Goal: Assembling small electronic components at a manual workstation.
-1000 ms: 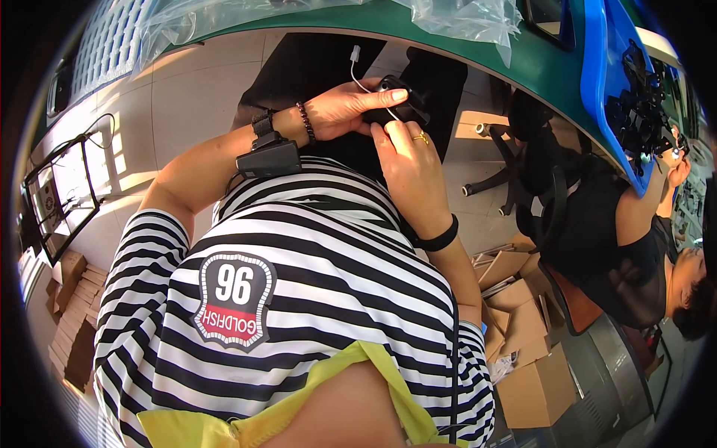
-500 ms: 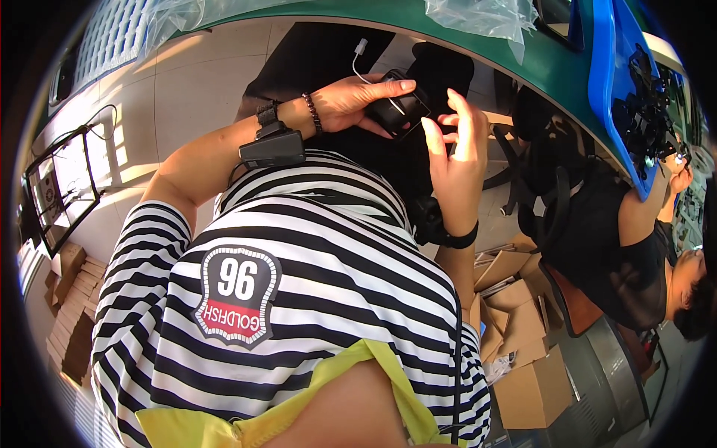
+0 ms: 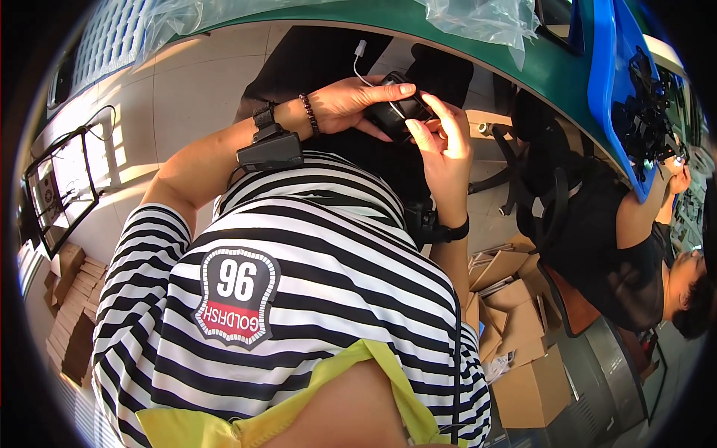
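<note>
A small black casing (image 3: 388,113) with rounded edges sits in my left hand (image 3: 351,103), thumb over its top and fingers underneath. A thin white cable (image 3: 364,78) runs across it, and its small white connector (image 3: 360,48) sticks out past the far side. My right hand (image 3: 447,142) is closed at the casing's right end, thumb and forefinger on either side of it. The cable's near end reaches my right thumb tip; whether the thumb presses on it cannot be made out.
A green table (image 3: 463,36) with clear plastic film (image 3: 485,21) lies ahead. At right stands a blue tray (image 3: 601,82) of black parts (image 3: 642,119). Another person (image 3: 635,246) sits there. Cardboard boxes (image 3: 530,388) lie at lower right, a black metal frame (image 3: 63,190) at left.
My right hand has moved left to the casing, and its thumb and forefinger have closed on the right end. My left hand stays in place with the casing.
</note>
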A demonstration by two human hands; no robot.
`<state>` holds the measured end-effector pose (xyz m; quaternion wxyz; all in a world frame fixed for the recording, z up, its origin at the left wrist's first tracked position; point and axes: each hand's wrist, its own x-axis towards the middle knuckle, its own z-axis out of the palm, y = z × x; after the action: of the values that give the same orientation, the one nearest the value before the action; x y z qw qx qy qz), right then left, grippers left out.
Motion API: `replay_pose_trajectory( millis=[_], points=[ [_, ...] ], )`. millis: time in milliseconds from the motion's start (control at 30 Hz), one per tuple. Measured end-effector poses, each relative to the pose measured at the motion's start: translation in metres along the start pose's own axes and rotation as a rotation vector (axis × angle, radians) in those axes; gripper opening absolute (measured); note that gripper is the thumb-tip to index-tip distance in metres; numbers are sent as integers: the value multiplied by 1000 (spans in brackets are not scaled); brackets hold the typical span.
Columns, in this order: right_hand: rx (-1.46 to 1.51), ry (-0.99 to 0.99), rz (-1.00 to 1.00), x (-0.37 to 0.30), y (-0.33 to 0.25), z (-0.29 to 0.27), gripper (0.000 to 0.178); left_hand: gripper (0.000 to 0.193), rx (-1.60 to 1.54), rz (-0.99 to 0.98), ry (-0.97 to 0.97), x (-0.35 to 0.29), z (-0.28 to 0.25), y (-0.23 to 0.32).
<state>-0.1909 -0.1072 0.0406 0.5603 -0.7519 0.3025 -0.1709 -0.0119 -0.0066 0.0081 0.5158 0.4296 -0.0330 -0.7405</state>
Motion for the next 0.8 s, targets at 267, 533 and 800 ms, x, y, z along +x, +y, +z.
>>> replay_pose_trajectory(
  millis=[267,533,800],
  points=[
    [-95,11,-161,-4,-5,-2,38,56,73,89,-48,-8,3,6],
    [-216,44,-317,-10,-12,-8,36,54,209,190,-74,-19,11,17],
    [-278,-77,-331,-9,-32,-24,27,50,293,315,-140,-14,1,10]
  ],
)
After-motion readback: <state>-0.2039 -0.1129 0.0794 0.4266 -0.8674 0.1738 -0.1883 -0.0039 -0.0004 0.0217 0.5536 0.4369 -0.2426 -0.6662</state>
